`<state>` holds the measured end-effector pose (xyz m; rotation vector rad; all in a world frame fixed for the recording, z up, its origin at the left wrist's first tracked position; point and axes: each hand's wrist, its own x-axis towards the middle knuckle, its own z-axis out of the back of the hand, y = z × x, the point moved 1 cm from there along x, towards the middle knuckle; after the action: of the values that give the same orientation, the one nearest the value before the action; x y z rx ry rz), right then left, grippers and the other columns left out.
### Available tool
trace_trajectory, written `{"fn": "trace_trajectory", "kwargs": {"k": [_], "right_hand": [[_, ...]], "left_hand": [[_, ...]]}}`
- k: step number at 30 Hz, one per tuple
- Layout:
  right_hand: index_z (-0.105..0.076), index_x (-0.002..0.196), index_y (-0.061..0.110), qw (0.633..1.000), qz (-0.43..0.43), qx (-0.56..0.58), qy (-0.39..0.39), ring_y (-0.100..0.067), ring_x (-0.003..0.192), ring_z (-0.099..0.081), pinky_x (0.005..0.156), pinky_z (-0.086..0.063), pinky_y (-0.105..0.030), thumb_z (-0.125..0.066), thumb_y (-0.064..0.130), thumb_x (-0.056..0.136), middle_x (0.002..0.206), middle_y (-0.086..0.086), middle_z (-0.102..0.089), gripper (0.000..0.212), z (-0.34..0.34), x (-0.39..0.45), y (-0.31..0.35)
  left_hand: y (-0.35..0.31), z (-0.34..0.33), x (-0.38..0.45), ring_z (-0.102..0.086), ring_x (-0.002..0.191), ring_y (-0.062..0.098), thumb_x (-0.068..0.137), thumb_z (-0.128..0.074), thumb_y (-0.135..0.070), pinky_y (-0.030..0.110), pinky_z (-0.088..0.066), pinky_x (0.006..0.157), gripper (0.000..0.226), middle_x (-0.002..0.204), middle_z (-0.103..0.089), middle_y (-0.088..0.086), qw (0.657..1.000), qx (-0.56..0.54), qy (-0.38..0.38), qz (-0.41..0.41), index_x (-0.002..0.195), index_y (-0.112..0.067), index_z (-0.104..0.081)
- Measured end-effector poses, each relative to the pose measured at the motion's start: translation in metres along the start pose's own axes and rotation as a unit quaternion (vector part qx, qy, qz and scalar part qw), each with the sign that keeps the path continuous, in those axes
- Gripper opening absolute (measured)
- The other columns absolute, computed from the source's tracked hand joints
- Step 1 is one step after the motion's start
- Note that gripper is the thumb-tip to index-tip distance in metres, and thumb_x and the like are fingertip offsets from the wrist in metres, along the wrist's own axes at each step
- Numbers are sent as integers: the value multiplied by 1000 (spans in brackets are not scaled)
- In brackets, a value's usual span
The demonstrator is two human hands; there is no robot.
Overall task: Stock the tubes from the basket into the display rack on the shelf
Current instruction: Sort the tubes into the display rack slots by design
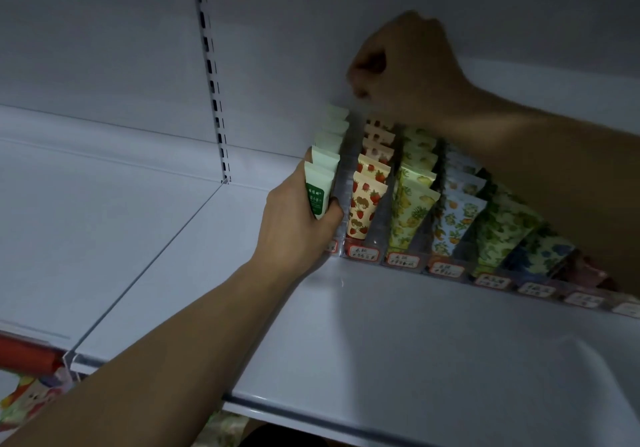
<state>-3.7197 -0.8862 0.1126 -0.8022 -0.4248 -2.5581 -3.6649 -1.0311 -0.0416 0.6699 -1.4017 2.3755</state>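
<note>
Shelf (381, 336): plain white; back panel (104, 48): white with a column of dark slots. Rack (346, 183): clear plastic with red-edged white labels (363, 252) bearing dark handwriting. Tube columns, left to right: pale green tubes (325, 159), the front one with a dark green label panel; cream tubes (367, 204) with red strawberries; yellow tubes (412, 218) with lemon print; pale blue tubes (453, 225) with orange fruit; green leaf-print tubes (498, 235); blue-flowered tubes (540, 256). Shelf edge strip (24, 353) at lower left: red.
</note>
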Motion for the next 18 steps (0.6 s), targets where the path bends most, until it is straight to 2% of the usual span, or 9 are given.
{"fn": "trace_trajectory", "kwargs": {"k": [2,6,11,14,18], "right_hand": [[-76,103,9,1000,7,-3,13,-5,82,-65,82,-46,-14,-69,26,94,102,-4,-75,20,3,6,-2],[-75,108,7,993,21,-38,108,-6,83,-65,80,-47,-16,-74,22,89,109,-4,-75,24,-16,13,3],[-74,107,5,991,0,-40,127,-10,82,-65,81,-51,-22,-77,16,86,107,-7,-74,24,-22,23,2],[-75,105,6,990,1,-37,133,-10,80,-66,80,-51,-22,-77,17,86,105,-6,-75,22,-22,23,1],[-76,104,7,992,-1,-36,121,-10,80,-65,84,-54,-25,-77,17,86,104,-6,-75,20,-26,21,-1]], "left_hand": [[0,0,1,-57,83,-11,92,-67,-27,0,-45,68,43,107,-59,-19,1000,-4,2,3,133,-21,-53],[2,-1,2,-64,94,3,91,-67,-30,11,-51,73,43,110,-67,-12,1000,-12,4,14,131,-23,-54],[4,-2,4,-61,89,-3,90,-68,-30,14,-52,74,43,107,-64,-17,1000,-12,5,13,130,-24,-53],[5,-3,4,-57,85,-10,90,-69,-30,7,-46,71,48,108,-59,-22,999,-19,8,25,134,-27,-50],[7,-3,5,-60,90,-5,88,-73,-30,11,-51,75,56,110,-61,-21,999,-23,5,27,138,-27,-48]]}}
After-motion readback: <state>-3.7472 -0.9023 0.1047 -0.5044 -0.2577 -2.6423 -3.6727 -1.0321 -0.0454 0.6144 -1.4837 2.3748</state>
